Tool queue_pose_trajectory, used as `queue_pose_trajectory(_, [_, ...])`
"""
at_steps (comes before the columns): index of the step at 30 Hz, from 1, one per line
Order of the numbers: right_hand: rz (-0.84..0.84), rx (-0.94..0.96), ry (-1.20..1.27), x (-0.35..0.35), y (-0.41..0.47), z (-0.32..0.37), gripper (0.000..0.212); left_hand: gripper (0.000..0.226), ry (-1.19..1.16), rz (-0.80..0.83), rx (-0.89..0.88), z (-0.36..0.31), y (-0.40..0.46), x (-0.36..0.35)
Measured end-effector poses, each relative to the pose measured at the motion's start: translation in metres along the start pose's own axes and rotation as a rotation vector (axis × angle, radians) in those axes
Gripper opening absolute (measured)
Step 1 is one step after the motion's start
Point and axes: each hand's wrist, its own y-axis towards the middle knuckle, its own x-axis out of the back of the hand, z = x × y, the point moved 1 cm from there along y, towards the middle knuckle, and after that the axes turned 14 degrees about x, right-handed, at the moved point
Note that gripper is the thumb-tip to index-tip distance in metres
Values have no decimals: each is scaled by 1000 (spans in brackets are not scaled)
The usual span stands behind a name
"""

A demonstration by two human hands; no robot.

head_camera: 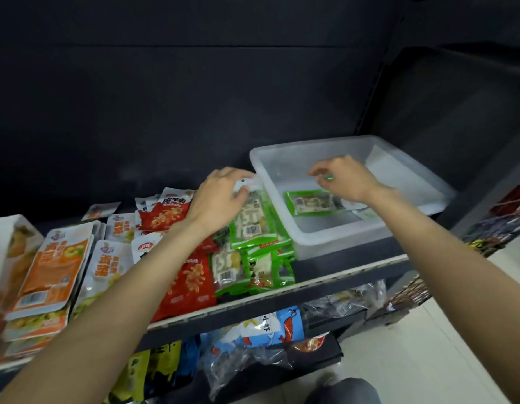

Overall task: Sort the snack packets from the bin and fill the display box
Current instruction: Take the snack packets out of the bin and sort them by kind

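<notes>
A clear plastic bin [282, 199] stands on the dark shelf at right, with a green snack packet [311, 202] lying inside near its front. My right hand [346, 179] hovers inside the bin just above that packet, fingers bent, a bit of green showing at the fingertips. My left hand [221, 193] rests on the top of a stack of green packets [256, 225] beside the bin's left wall, fingers curled on the topmost packet's white edge. Red packets [191, 284] and orange packets [48, 272] lie in piles further left.
A white display box [8, 237] stands at the far left edge. The shelf's front lip [282, 295] runs diagonally. Below it lie bagged snacks, a blue-and-white bag [270, 325] among them. More goods stack at right [501, 225]. A dark wall rises behind the shelf.
</notes>
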Motion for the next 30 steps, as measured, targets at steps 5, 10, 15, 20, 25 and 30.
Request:
queue_pose_trajectory(5, [468,-32,-24,-46,34,-45,78,45,217,152,-100,-46,29,-32])
queue_pose_trajectory(10, [681,-102,-62,-70,49,-55,107,51,290,147,-59,-41,44,-46])
queue_pose_trajectory(15, [425,-107,-112,-53,47,-53,42,48,124,179,-56,-31,45,-48])
queue_pose_trajectory(20, [-258,-191,234,0,42,-20,26,51,-481,134,169,-33,37,-35])
queue_pose_trajectory(25, [-496,-98,630,28,48,47,38,58,-1005,261,298,-38,20,-9])
queue_pose_trajectory(30, [-314,40,28,-14,31,108,66,47,-907,83,483,4,8,-5])
